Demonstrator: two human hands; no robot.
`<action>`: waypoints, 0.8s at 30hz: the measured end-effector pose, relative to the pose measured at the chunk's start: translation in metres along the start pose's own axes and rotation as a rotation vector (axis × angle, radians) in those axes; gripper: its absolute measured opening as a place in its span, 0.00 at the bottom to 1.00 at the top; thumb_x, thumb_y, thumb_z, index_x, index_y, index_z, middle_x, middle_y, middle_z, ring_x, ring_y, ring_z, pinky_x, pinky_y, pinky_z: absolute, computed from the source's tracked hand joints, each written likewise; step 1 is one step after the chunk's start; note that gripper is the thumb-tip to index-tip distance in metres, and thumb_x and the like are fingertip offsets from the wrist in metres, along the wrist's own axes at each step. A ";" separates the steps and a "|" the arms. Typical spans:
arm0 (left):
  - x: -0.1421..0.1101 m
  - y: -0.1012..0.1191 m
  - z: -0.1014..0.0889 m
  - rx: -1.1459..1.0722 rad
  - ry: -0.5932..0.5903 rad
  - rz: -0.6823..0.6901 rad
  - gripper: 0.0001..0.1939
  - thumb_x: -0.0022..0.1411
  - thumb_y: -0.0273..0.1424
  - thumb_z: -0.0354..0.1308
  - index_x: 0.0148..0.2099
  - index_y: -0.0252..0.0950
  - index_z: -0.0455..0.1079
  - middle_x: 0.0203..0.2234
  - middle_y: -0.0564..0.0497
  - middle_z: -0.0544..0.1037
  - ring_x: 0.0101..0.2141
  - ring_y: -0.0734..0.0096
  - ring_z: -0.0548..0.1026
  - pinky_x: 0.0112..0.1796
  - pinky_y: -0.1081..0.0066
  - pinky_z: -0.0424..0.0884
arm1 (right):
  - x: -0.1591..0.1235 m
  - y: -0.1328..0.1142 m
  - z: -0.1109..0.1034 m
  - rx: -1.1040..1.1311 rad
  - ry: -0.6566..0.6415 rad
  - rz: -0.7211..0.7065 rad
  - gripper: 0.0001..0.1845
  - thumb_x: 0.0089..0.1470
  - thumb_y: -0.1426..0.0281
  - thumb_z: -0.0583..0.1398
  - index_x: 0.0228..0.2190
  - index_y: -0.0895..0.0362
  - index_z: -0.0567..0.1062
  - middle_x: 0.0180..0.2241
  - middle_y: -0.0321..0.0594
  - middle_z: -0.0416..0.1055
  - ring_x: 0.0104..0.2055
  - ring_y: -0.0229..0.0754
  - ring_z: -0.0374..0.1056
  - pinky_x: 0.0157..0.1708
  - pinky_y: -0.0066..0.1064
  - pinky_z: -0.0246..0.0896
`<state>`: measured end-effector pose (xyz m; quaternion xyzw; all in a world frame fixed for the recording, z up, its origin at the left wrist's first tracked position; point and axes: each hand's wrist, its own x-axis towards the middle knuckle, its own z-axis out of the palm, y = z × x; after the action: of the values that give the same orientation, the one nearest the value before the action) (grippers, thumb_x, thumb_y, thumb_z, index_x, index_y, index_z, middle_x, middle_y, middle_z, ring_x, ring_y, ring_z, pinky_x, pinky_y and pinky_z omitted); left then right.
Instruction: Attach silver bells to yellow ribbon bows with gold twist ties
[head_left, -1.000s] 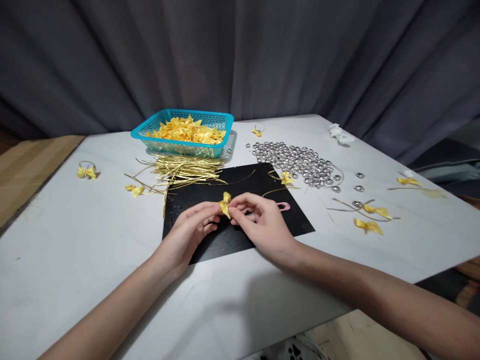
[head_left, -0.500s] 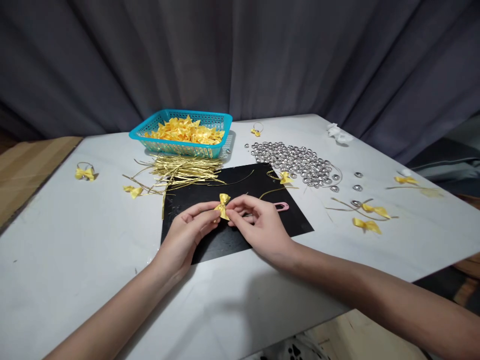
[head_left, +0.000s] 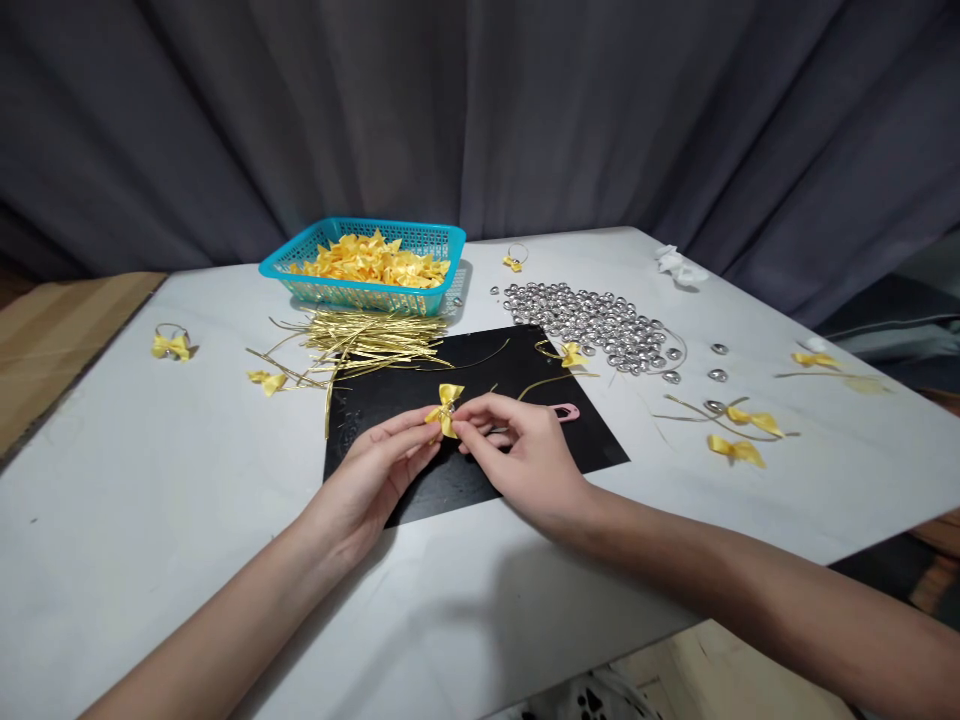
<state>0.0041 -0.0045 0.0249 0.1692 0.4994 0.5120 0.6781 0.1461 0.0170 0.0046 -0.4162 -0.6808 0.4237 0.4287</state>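
Note:
A yellow ribbon bow (head_left: 449,395) is pinched between my two hands above a black mat (head_left: 442,492). My left hand (head_left: 382,455) grips the bow's left side with thumb and fingers. From the right, my right hand (head_left: 521,445) pinches it near the middle, where something small and shiny shows. A pink-ended tool (head_left: 567,412) sticks out from behind my right hand; the rest of it is hidden. Gold twist ties (head_left: 371,338) lie in a bundle just beyond the mat's far left edge.
A blue basket (head_left: 360,297) full of yellow bows stands at the back. Silver beads (head_left: 585,322) are heaped to the right of the mat. Loose bows (head_left: 736,450) and ties lie at the right; a bow with a wire loop (head_left: 171,345) stands at the left.
The bow has turned slightly between my fingers, so its shiny middle shows more. Both hands stay in nearly the same place.

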 end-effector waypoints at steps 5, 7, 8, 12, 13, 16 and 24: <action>-0.001 0.000 -0.001 0.007 -0.026 0.032 0.04 0.48 0.20 0.63 0.29 0.30 0.77 0.28 0.50 0.79 0.30 0.79 0.75 0.35 0.82 0.72 | -0.001 -0.001 0.001 0.013 -0.009 0.001 0.05 0.51 0.74 0.57 0.29 0.59 0.74 0.27 0.37 0.73 0.29 0.35 0.70 0.28 0.25 0.68; -0.001 -0.002 -0.001 0.022 -0.028 0.064 0.03 0.48 0.23 0.65 0.29 0.30 0.77 0.27 0.51 0.79 0.30 0.79 0.74 0.36 0.82 0.72 | -0.001 -0.001 0.002 0.022 -0.013 0.004 0.04 0.51 0.74 0.57 0.29 0.59 0.74 0.27 0.37 0.72 0.29 0.35 0.70 0.28 0.25 0.68; 0.000 -0.003 -0.001 0.034 -0.020 0.074 0.04 0.47 0.25 0.66 0.29 0.30 0.77 0.27 0.51 0.79 0.30 0.80 0.74 0.35 0.82 0.71 | -0.001 -0.001 0.002 0.027 -0.014 0.008 0.04 0.51 0.74 0.57 0.29 0.59 0.74 0.27 0.37 0.72 0.29 0.34 0.70 0.28 0.25 0.68; 0.001 -0.008 0.000 0.061 0.046 0.112 0.08 0.42 0.27 0.69 0.29 0.30 0.77 0.25 0.52 0.79 0.29 0.81 0.73 0.35 0.83 0.70 | -0.001 -0.002 0.004 0.092 -0.028 0.078 0.03 0.50 0.74 0.58 0.29 0.59 0.73 0.26 0.37 0.71 0.29 0.34 0.69 0.27 0.25 0.67; 0.001 -0.009 0.000 0.063 0.060 0.127 0.09 0.42 0.27 0.70 0.29 0.30 0.77 0.25 0.52 0.79 0.28 0.81 0.73 0.34 0.83 0.69 | -0.001 -0.002 0.004 0.127 -0.032 0.115 0.02 0.49 0.73 0.59 0.28 0.59 0.73 0.26 0.37 0.71 0.29 0.34 0.69 0.27 0.24 0.67; 0.001 -0.010 -0.002 0.087 0.078 0.177 0.10 0.41 0.30 0.70 0.29 0.32 0.77 0.24 0.53 0.79 0.27 0.82 0.72 0.33 0.83 0.68 | 0.002 -0.005 0.002 0.258 -0.027 0.235 0.04 0.48 0.71 0.61 0.29 0.59 0.72 0.24 0.34 0.69 0.25 0.32 0.68 0.24 0.22 0.64; 0.001 -0.005 -0.002 0.115 0.020 0.235 0.10 0.42 0.31 0.70 0.28 0.33 0.77 0.22 0.54 0.78 0.25 0.81 0.70 0.32 0.81 0.67 | 0.011 -0.008 -0.006 0.500 -0.279 0.570 0.13 0.54 0.65 0.57 0.24 0.61 0.72 0.24 0.35 0.69 0.15 0.26 0.59 0.14 0.21 0.59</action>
<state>0.0050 -0.0062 0.0203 0.2598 0.5112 0.5601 0.5978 0.1474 0.0260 0.0163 -0.4097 -0.4658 0.7306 0.2854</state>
